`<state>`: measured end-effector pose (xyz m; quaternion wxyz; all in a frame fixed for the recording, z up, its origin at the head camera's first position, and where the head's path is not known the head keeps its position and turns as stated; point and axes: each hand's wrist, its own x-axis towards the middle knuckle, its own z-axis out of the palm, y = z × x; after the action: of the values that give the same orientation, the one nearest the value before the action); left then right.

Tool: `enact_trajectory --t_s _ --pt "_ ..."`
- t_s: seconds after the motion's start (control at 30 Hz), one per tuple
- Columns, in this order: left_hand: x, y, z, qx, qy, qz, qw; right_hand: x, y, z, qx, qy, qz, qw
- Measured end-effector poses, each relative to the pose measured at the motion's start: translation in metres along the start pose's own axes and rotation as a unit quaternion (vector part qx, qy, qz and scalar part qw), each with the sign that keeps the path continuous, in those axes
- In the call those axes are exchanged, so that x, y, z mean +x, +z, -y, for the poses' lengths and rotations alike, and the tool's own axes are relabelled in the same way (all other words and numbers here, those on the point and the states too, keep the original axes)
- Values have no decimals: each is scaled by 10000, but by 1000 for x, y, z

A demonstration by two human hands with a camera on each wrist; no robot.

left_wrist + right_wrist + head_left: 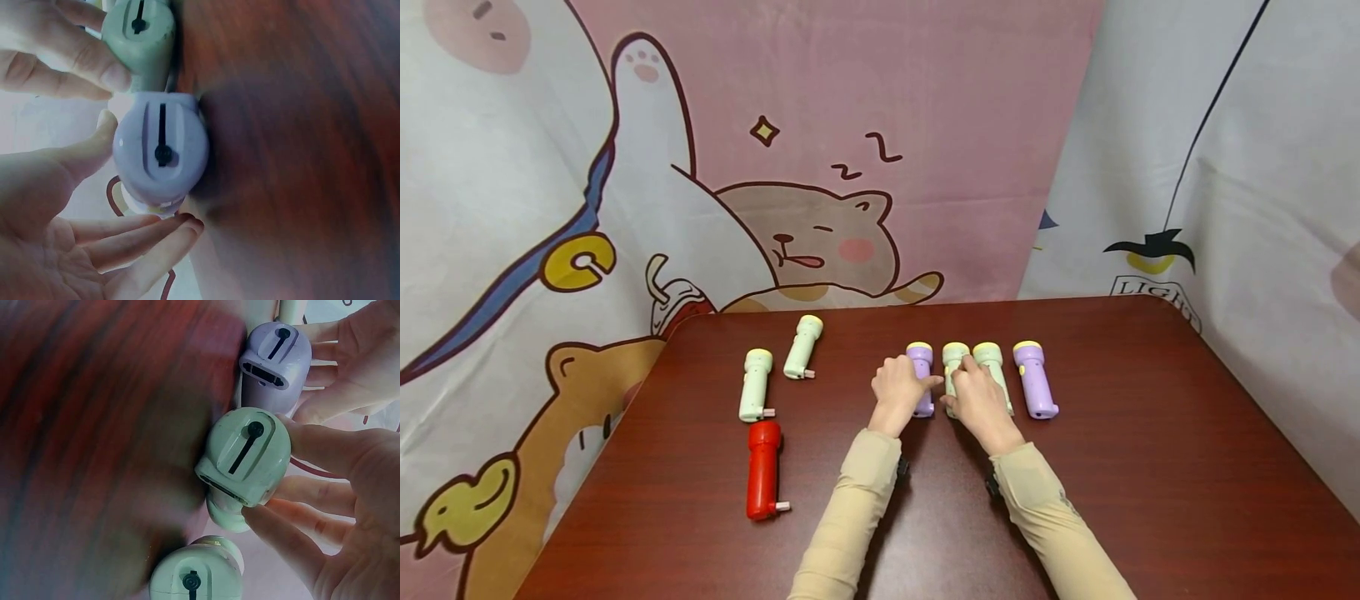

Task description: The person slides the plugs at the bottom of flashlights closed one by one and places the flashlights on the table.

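Purple flashlight [919,358] between thumb and fingers, a person's left hand [898,390] reaches just right of centre in the head view I follow from afar, over a dark red-brown table [1165,458]. Beside it, the right hand [981,406] pinches a pale green flashlight [954,358]; my right-wrist feed shows the thumb on one side of its rounded end and a finger on the other. My left-wrist feed puts the left thumb at one side of the purple casing and the fingertips at the other, though how firmly they press I cannot tell; a black slider [163,153] sits in a groove on the near end. A neighbouring green flashlight [991,354] lies partly hidden behind the right hand, and an outer purple flashlight [1036,381], apart at the right, completes a row of four, their yellow-rimmed heads toward the top of the frame. Left of centre I count three more: an upper green flashlight [805,343], slanted, a lower green flashlight [756,385] and, just below that, a red flashlight [763,467], each with a short pale tab [783,506] jutting right. Beige sleeves [850,508] enter from the bottom edge; cartoon-printed cloth [970,125] hangs across the top.
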<state>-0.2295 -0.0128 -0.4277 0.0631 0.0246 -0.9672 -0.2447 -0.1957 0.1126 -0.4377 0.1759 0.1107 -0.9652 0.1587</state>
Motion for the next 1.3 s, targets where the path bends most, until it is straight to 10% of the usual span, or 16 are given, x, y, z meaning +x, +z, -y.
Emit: enact_trajectory --t_s 0.53,1.03,1.3 --pt "16 -13 24 -241 400 -653 9968 0 -1 1 8 47 76 10000" --pt "60 -35 85 347 89 -1395 9896 -1 -4 -1 31 75 168 9998" --pt "70 -50 112 630 -378 -1028 9920 0 -4 0 70 42 190 9998"
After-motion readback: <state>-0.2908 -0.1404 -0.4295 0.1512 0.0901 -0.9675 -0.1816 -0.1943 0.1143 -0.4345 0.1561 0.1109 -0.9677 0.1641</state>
